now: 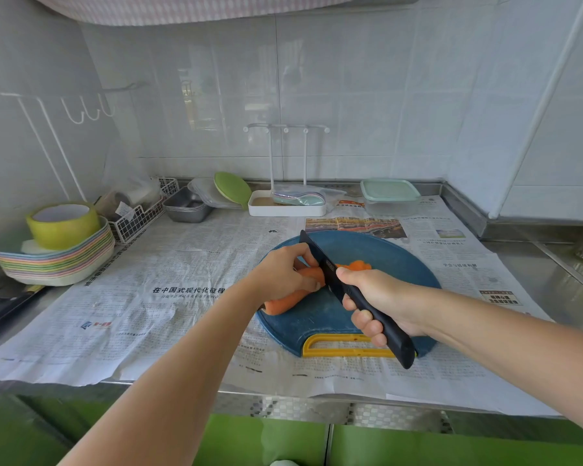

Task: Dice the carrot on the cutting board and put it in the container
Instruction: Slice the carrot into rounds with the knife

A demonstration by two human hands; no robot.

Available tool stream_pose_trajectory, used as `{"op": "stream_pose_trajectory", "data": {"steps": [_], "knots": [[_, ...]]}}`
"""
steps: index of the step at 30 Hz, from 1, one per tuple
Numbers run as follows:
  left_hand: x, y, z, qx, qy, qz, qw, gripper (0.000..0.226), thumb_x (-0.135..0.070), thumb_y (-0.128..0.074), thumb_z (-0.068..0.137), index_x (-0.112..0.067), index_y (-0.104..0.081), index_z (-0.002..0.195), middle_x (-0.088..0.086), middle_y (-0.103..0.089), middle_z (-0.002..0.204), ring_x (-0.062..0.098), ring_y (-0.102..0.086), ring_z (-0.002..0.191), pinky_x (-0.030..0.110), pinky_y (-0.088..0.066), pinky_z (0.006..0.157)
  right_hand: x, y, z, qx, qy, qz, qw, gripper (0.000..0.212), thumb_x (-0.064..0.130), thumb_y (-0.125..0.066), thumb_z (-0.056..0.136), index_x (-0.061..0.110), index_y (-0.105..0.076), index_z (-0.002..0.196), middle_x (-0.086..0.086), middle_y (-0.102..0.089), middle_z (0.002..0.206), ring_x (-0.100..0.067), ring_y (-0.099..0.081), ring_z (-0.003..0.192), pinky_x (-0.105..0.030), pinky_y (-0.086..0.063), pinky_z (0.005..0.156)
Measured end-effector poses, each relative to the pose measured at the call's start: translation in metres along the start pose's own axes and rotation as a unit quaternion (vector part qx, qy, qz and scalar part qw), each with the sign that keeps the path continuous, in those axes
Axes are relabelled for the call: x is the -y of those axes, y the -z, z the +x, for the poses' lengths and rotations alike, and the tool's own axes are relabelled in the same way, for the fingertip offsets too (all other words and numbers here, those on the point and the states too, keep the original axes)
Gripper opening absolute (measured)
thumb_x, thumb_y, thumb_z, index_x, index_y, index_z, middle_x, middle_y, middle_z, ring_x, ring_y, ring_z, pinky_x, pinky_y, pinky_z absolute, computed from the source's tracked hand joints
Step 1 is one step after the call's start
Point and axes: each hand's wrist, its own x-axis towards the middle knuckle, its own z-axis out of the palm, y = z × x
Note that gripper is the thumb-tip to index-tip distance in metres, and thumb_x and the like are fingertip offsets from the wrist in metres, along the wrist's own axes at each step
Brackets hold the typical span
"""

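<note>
An orange carrot [285, 301] lies on a round blue cutting board [394, 260] with a yellow handle. My left hand [285, 272] grips the carrot's middle, fingers curled over it. My right hand [379, 299] holds a black knife [320, 260] by its handle, the blade standing across the carrot just right of my left fingers. Cut carrot slices [359, 265] lie beyond the blade. A clear container with a pale green lid [389, 195] stands at the back right, closed.
Newspaper [169, 284] covers the steel counter. At the left stand stacked coloured plates [54, 260] with a green tape roll on top, a white wire basket [138, 220] and metal trays [187, 206]. A white rack tray [286, 205] sits at the back.
</note>
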Motion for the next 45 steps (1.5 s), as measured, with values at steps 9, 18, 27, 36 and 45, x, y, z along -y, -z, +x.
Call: {"op": "stream_pose_trajectory", "data": {"steps": [9, 18, 27, 36, 45], "knots": [[0.002, -0.002, -0.001, -0.012, 0.001, -0.009, 1.000, 0.029, -0.029, -0.075, 0.077, -0.026, -0.056, 0.099, -0.005, -0.056, 0.097, 0.016, -0.053, 0.092, 0.027, -0.039, 0.072, -0.013, -0.010, 0.013, -0.019, 0.014, 0.005, 1.000, 0.052, 0.060, -0.036, 0.098, 0.014, -0.044, 0.077, -0.002, -0.040, 0.047, -0.014, -0.035, 0.034, -0.020, -0.035, 0.036], [-0.001, -0.001, -0.005, -0.020, 0.020, -0.004, 1.000, 0.027, -0.030, -0.074, 0.078, -0.031, -0.054, 0.095, -0.005, -0.058, 0.103, 0.018, -0.054, 0.099, 0.027, -0.041, 0.079, -0.011, 0.004, 0.001, -0.007, 0.024, 0.032, 0.999, 0.051, 0.058, -0.038, 0.099, 0.012, -0.046, 0.077, -0.001, -0.041, 0.047, -0.013, -0.035, 0.035, -0.019, -0.033, 0.035], [-0.006, -0.003, -0.008, -0.027, 0.016, 0.006, 0.999, 0.024, -0.030, -0.073, 0.079, -0.034, -0.053, 0.091, -0.009, -0.056, 0.101, 0.016, -0.053, 0.099, 0.027, -0.040, 0.079, -0.002, 0.011, -0.016, -0.003, 0.049, 0.015, 0.999, 0.050, 0.057, -0.036, 0.100, 0.013, -0.045, 0.077, 0.000, -0.041, 0.050, -0.012, -0.035, 0.035, -0.019, -0.033, 0.036], [-0.006, -0.002, -0.007, -0.031, 0.020, 0.011, 0.999, 0.025, -0.032, -0.073, 0.079, -0.032, -0.053, 0.094, -0.009, -0.055, 0.099, 0.015, -0.052, 0.097, 0.027, -0.040, 0.078, 0.006, 0.009, -0.023, -0.014, 0.044, -0.015, 0.999, 0.051, 0.057, -0.035, 0.100, 0.013, -0.046, 0.077, 0.001, -0.041, 0.047, -0.012, -0.035, 0.034, -0.018, -0.033, 0.035], [-0.009, -0.002, -0.010, -0.029, 0.018, 0.018, 0.999, 0.025, -0.031, -0.072, 0.081, -0.031, -0.051, 0.096, -0.006, -0.053, 0.101, 0.017, -0.051, 0.098, 0.028, -0.040, 0.078, 0.009, 0.008, -0.027, -0.016, 0.034, -0.029, 0.999, 0.051, 0.056, -0.035, 0.101, 0.013, -0.046, 0.076, 0.001, -0.042, 0.044, -0.011, -0.036, 0.033, -0.018, -0.033, 0.035]]}}
